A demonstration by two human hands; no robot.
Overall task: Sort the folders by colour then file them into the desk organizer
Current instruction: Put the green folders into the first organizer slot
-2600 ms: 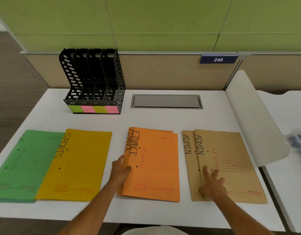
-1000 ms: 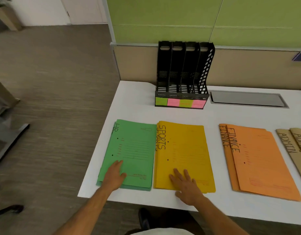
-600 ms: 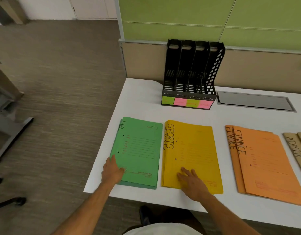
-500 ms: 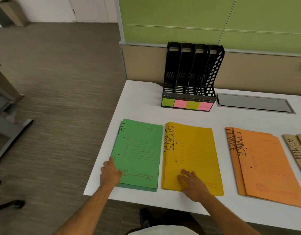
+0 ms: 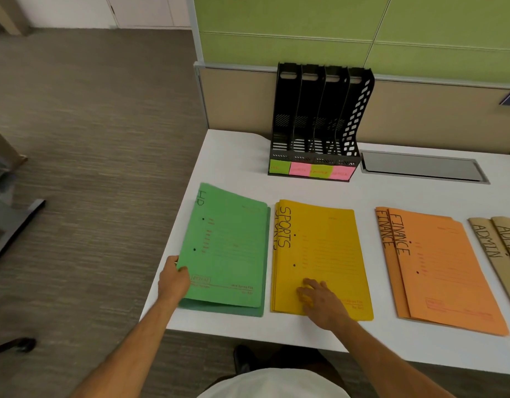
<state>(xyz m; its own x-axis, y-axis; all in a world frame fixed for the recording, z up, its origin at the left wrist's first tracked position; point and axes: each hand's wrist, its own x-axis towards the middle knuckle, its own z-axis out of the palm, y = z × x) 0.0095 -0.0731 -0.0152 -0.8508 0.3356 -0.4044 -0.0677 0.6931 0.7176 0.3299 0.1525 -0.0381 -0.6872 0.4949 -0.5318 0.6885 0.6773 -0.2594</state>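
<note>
Head view looks down on a white table with four small piles of folders in a row. At the far left lies the green folder marked "HR", and its top copy is lifted at the left edge, above a second green one that stays flat under it. The left hand grips this lifted folder at its lower left corner, with the thumb on top and the other fingers hidden below. Just beside it, on the right, is the yellow folder pile marked "SPORTS". The right hand rests on the lower part of this pile with fingers straight and spread, pressing flat and holding nothing. Further to the right lie the orange folders marked "FINANCE", two of them overlapped, and at the right border the brown folders marked "ADMIN", cut by the frame. Behind the piles, near the partition, stands the black desk organizer with four upright slots, all without folders. Green and pink sticky labels are on its front edge. A grey cable hatch is set into the table beside it.
</note>
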